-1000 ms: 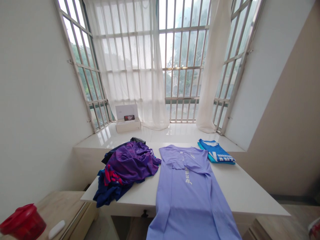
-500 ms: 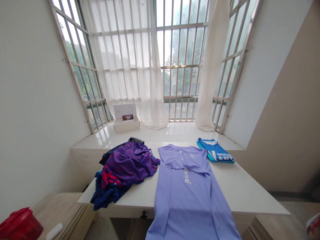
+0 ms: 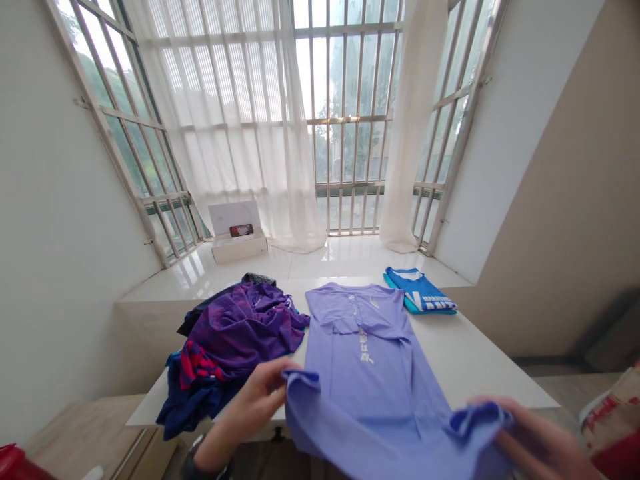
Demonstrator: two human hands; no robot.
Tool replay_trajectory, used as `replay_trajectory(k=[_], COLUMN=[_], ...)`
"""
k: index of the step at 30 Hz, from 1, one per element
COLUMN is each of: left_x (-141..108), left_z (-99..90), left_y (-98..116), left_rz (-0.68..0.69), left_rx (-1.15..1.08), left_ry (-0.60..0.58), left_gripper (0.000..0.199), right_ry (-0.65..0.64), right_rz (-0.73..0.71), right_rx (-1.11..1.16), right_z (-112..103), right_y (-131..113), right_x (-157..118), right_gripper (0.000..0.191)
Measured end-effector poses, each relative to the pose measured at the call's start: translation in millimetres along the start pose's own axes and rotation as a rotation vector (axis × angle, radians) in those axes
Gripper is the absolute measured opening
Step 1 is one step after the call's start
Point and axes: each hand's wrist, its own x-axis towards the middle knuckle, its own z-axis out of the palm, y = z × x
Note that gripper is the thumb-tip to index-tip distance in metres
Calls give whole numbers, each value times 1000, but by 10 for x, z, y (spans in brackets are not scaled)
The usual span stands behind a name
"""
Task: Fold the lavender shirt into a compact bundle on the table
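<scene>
A lavender shirt lies face down or up, I cannot tell which, along the white table, with its sides folded inward and pale lettering down the middle. Its near end is lifted off the table edge. My left hand pinches the left corner of that end, a dark band on the wrist. At the other corner, my right hand grips the bunched fabric, slightly blurred. Left of the shirt is a heap of crumpled clothes, mostly purple and navy with a red patch. Folded blue shirts lie at the far right.
The white table stands against a tiled window ledge. On the ledge a white box holds up a phone. Sheer curtains hang before barred windows. A red container is at lower left, a red-and-tan bag at right.
Both my hands have come into view and hold the lavender shirt's near end, now raised and drawn up toward the table. The view has shifted slightly to the right.
</scene>
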Motion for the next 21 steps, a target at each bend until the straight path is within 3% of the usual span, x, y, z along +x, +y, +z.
replay_trajectory(k=[3, 5, 8, 11, 14, 17, 21], left_x=[715, 1011, 1171, 1172, 1177, 1197, 1230], left_z=[-47, -45, -33, -26, -13, 6, -6], left_y=[-244, -501, -846, -1026, -1050, -952, -722], left_rz=[-37, -86, -121, -147, -172, -138, -13], left_rx=[-34, 21, 54, 45, 54, 223, 511], left_ry=[7, 57, 77, 56, 63, 107, -21], left_gripper=[41, 35, 28, 33, 51, 63, 53], right_ry=[-141, -147, -107, -46, -15, -92, -246], right_rz=[-118, -109, -68, -30, -8, -62, -200], right_rx=[60, 55, -160, -213, -203, -205, -326], right_z=[161, 300, 475, 554, 554, 518, 450], right_y=[-99, -16, 261, 511, 603, 579, 486], right_x=[727, 1115, 1446, 1539, 1547, 1563, 1643], right_gripper=[61, 58, 54, 51, 66, 78, 57])
